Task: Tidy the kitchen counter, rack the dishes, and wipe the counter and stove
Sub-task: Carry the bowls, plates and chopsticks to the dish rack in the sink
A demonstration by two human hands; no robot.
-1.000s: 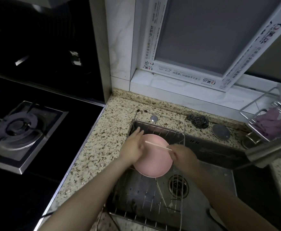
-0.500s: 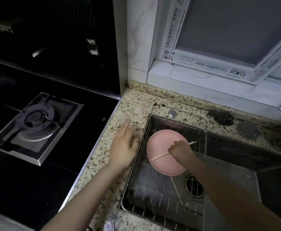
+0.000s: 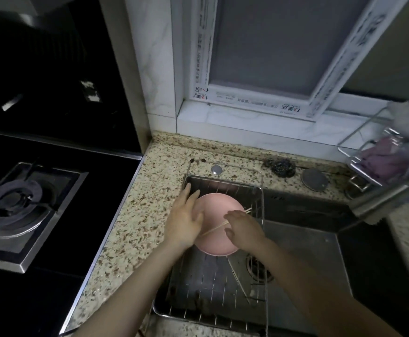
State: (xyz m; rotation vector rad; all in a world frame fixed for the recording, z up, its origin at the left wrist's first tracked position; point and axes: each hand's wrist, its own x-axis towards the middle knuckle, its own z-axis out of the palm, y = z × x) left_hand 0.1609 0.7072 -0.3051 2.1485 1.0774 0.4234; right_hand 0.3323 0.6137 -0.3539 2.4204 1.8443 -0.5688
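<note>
Over the wire dish rack [image 3: 222, 283] set in the steel sink [image 3: 320, 251], both hands work at a pink plate [image 3: 219, 224]. Racking the dishes looks to be the step in hand. The left hand [image 3: 182, 222] lies with straight, spread fingers against the plate's left rim, steadying it. The right hand [image 3: 243, 228] hovers over the right half, fingers loosely extended; a thin wooden chopstick [image 3: 219, 227] crosses the plate beneath it, and I cannot tell whether the fingers pinch it or merely cover it. A second chopstick [image 3: 238, 279] lies on the rack's wires, nearer.

Next, I judge, the plate wants tipping upright between the wires, and the loose sticks gathering first so they do not slip through the gaps.

The plate is round, smooth and matte. The rack is shiny thin rod. The counter [image 3: 135, 215] is speckled granite, a coarse steel scourer [image 3: 281, 167] sitting at its far edge. Left, the gas stove [image 3: 16, 207] is glossy black glass.
</note>
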